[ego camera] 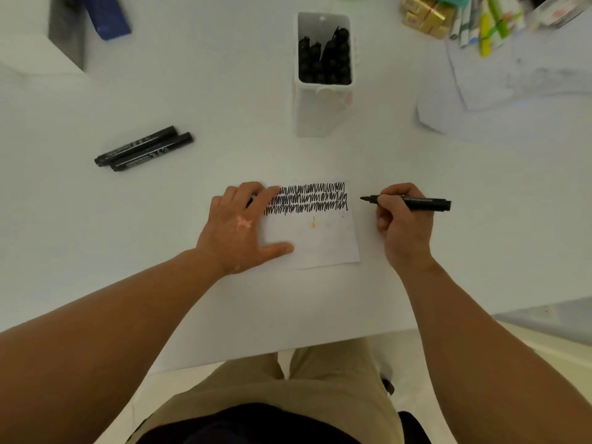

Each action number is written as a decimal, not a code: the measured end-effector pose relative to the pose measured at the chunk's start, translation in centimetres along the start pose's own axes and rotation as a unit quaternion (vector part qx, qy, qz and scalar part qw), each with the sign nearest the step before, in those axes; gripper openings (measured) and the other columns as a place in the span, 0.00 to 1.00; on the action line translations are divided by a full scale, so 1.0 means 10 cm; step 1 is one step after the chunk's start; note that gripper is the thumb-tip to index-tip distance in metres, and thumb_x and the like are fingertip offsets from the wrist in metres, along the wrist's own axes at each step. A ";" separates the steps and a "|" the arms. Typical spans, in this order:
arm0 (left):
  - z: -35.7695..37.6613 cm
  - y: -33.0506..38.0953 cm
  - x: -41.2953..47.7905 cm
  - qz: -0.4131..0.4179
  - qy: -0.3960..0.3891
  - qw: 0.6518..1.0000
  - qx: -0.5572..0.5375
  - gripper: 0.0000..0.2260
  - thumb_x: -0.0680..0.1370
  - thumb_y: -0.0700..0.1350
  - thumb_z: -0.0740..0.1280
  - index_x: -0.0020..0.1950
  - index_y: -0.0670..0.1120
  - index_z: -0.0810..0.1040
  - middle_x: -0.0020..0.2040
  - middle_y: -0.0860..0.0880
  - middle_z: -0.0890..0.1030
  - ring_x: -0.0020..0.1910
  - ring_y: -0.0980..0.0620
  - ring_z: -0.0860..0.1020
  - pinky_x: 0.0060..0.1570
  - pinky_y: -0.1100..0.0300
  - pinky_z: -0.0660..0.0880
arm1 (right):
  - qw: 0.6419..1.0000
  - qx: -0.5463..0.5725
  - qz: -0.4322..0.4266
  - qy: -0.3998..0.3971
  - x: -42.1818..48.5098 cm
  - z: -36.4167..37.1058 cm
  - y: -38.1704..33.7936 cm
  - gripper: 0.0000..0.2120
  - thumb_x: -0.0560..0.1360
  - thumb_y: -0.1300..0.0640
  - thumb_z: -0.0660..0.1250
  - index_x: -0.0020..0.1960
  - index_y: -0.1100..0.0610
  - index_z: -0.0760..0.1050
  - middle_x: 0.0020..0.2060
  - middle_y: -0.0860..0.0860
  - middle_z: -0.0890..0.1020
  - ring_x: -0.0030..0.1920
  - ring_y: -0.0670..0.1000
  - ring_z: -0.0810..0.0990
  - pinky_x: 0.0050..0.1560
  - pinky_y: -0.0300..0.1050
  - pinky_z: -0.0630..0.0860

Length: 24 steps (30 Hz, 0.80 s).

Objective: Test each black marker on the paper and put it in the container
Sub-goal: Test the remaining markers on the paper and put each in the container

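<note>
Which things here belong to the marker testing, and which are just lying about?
Part of the job: uncapped marker in right hand; scribbled paper under left hand; two capped markers; white container.

Lying about: gold boxes; coloured pens; blue object.

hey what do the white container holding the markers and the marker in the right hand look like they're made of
The container looks like white plastic with a smooth, slightly glossy finish; its thin walls and rounded corners suggest moulding, though coated card can't be ruled out. The marker held in the right hand appears to be black plastic with a satin sheen, a faint highlight running along its barrel.
</note>
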<state>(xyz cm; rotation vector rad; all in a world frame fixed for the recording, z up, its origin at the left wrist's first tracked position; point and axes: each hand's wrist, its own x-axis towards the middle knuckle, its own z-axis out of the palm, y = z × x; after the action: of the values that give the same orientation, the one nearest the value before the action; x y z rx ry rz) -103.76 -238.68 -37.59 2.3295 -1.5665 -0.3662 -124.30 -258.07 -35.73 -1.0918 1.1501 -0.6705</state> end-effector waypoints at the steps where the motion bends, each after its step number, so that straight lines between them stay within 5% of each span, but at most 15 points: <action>1: -0.06 0.03 0.00 -0.002 -0.007 1.000 -0.009 0.43 0.67 0.71 0.70 0.75 0.50 0.67 0.66 0.46 0.72 0.60 0.43 0.72 0.60 0.45 0.69 | 1.000 0.012 0.013 0.003 -0.03 0.01 -0.03 0.06 0.67 0.61 0.71 0.39 0.52 0.76 0.26 0.50 0.74 0.26 0.48 0.69 0.26 0.39 0.63; 5: -0.37 0.16 -0.05 -0.055 0.010 0.986 -0.159 0.29 0.75 0.45 0.69 0.74 0.45 0.65 0.63 0.46 0.73 0.56 0.48 0.73 0.59 0.54 0.72 | 0.999 0.009 0.036 -0.027 -0.27 0.07 -0.24 0.07 0.69 0.62 0.71 0.42 0.54 0.74 0.27 0.53 0.75 0.26 0.49 0.69 0.27 0.43 0.63; 8: -0.64 0.26 -0.19 -0.153 -0.006 0.929 -0.337 0.24 0.75 0.27 0.60 0.67 0.47 0.68 0.57 0.50 0.75 0.47 0.51 0.76 0.48 0.67 0.73 | 0.994 -0.041 0.040 -0.094 -0.60 0.19 -0.44 0.06 0.69 0.60 0.75 0.40 0.53 0.79 0.26 0.53 0.74 0.26 0.50 0.68 0.27 0.43 0.65; 13: -0.94 0.30 -0.54 -0.286 -0.031 0.801 -0.524 0.13 0.75 0.32 0.72 0.55 0.46 0.80 0.56 0.51 0.84 0.50 0.54 0.85 0.49 0.63 0.78 | 0.980 -0.041 0.075 -0.179 -1.15 0.33 -0.77 0.06 0.69 0.56 0.73 0.46 0.54 0.85 0.32 0.59 0.81 0.31 0.55 0.74 0.30 0.46 0.71; 16: -1.09 0.28 -0.67 -0.305 -0.051 0.752 -0.582 0.11 0.74 0.32 0.73 0.51 0.46 0.85 0.52 0.48 0.87 0.52 0.49 0.85 0.57 0.58 0.77 | 0.977 -0.007 0.091 -0.193 -1.31 0.39 -0.96 0.09 0.73 0.55 0.68 0.48 0.55 0.85 0.38 0.63 0.85 0.33 0.55 0.78 0.32 0.45 0.75; 19: -1.22 0.32 -0.73 -0.302 -0.069 0.672 -0.672 0.10 0.72 0.34 0.74 0.51 0.44 0.86 0.50 0.40 0.86 0.50 0.44 0.84 0.52 0.56 0.79 | 0.977 -0.021 0.082 -0.196 -1.39 0.52 -1.12 0.03 0.73 0.56 0.68 0.43 0.54 0.80 0.37 0.64 0.84 0.31 0.55 0.77 0.32 0.45 0.76; 24: -1.37 0.41 -0.68 -0.268 -0.066 0.622 -0.733 0.10 0.69 0.36 0.73 0.50 0.43 0.86 0.48 0.40 0.85 0.45 0.45 0.84 0.48 0.58 0.81 | 0.974 -0.067 0.037 -0.215 -1.41 0.71 -1.30 0.02 0.73 0.55 0.70 0.43 0.54 0.80 0.36 0.62 0.84 0.31 0.55 0.77 0.32 0.45 0.75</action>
<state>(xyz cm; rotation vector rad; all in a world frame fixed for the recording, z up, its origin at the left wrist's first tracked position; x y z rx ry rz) -104.65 -232.28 -23.12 1.2190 -0.0879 -1.3222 -120.69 -248.19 -18.20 -1.2285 0.8635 -0.2788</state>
